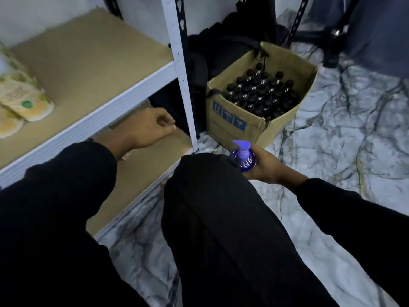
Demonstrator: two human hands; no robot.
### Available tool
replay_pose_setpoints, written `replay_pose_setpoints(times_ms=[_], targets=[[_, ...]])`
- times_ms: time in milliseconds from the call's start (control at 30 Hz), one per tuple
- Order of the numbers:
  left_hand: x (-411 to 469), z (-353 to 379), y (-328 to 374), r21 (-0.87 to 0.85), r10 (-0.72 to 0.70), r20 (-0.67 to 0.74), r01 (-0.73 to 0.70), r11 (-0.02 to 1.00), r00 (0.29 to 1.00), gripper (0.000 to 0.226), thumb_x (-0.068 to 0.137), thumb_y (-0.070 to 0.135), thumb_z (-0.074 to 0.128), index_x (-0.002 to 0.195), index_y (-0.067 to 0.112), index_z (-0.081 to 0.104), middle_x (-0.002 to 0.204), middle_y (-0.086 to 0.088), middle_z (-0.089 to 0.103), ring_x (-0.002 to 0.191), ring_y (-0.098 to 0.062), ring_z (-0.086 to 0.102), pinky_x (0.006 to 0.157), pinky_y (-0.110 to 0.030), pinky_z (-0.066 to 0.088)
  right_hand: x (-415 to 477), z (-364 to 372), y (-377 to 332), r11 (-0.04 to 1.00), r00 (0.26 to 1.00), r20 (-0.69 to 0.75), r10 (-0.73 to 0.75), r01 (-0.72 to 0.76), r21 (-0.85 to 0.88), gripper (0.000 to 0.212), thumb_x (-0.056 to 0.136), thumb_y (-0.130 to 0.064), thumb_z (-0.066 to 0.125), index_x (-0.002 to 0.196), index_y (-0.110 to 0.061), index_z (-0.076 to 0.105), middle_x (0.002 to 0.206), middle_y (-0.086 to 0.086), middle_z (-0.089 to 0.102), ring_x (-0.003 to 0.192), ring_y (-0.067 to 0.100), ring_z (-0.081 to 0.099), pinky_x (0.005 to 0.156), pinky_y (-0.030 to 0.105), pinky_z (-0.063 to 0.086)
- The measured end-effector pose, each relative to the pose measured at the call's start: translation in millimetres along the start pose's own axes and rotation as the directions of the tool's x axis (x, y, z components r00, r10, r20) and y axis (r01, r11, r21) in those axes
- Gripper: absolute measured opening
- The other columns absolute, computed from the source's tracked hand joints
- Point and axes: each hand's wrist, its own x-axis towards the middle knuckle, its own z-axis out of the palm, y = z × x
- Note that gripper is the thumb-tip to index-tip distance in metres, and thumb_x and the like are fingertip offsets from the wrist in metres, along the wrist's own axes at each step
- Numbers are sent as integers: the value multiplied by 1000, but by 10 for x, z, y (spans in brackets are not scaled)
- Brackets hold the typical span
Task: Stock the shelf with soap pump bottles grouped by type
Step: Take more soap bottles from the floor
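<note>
The bottle (pixel 243 159) is in my right hand (pixel 265 165), low over the floor (pixel 332 140) just outside my right knee (pixel 210 173), with the fingers wrapped round its purple body below the pump. I judge it sits there because it is between the floor and the shelf: lifted, not yet shelved. Its long axis stands close to upright, so I look almost straight down on the pump head; the spout points away from me, toward the box (pixel 234 120), and the base is hidden by hand and knee. My left hand (pixel 146 127) is out over the lower shelf (pixel 141 173), fingers curled in toward the palm with the thumb against the forefinger, and I see nothing in it; my guess is that it waits there to take or steady the bottle. The post (pixel 183 85) stands between that shelf and the box, which sits open on the floor with dark capped bottles (pixel 263 91) packed upright inside, a different type from mine. On the upper shelf (pixel 88 63), well to the left, lie yellow packets (pixel 24 100). I can see no other pump bottle on either shelf, so I cannot tell where this type's group belongs.
</note>
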Motion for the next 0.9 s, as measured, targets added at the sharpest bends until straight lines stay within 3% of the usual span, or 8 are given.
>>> replay_pose_setpoints(times_ms=[133,233,300,367,467,667,767,900], targets=[[-294,-279,42,-22,43,-98,-46,999,994,19,92,30,68,109,22,70,101,6,67,95,-11,63,80,-23,42,119,-310,-713,989,990,-86,-112,119,83,91,56,-20,89,137,-23,48,120,-1,67,107,15,67,96,36,55],[-618,-488,-21,-38,31,-193,-39,999,981,16,89,32,69,103,26,72,97,11,69,90,-6,64,75,-18,43,128,-375,-1340,975,979,-107,-175,187,120,85,47,-34,85,123,-19,51,103,-7,66,82,-4,64,74,18,51],[-875,-644,-112,-57,2,-237,-16,998,972,13,88,34,69,100,31,71,96,14,70,88,-4,64,77,-21,45,126,-325,-1747,956,968,-106,-227,242,163,77,56,-22,90,121,-18,49,99,-7,64,72,-7,62,66,14,48],[-1153,-826,-218,-77,-34,-292,12,997,956,12,88,35,68,99,32,70,95,17,70,89,-5,64,79,-25,46,95,-202,-2152,930,951,-96,-294,308,199,71,68,-7,88,126,-18,48,106,-5,66,86,-1,67,77,21,53],[-1576,-1102,-422,-102,-90,-377,55,993,922,11,90,33,66,101,33,67,95,17,70,88,-6,67,76,-27,47,27,127,-2742,877,918,-61,-392,393,276,71,71,-4,87,130,-19,49,111,-6,69,98,6,69,88,25,55],[-2303,-1410,-877,-215,-217,-536,116,970,816,6,92,35,65,96,31,66,93,15,70,84,-10,70,71,-28,53,-113,1068,-3758,751,850,-1,-526,465,468,75,57,-31,87,122,-16,54,113,4,70,101,20,70,88,36,57],[-2609,-1454,-1150,-272,-288,-603,148,951,744,3,91,33,66,91,30,67,90,14,70,85,-10,70,81,-32,52,-206,1554,-4170,696,823,28,-567,460,551,65,57,-32,85,114,-22,55,103,-4,70,89,11,70,78,30,56],[-2997,-1476,-1491,-323,-373,-672,200,925,640,5,90,26,67,85,27,67,83,15,68,78,-5,67,73,-22,49,-265,2145,-4556,666,796,93,-598,429,610,62,57,-45,84,109,-28,55,98,-9,72,93,16,71,83,42,59]])
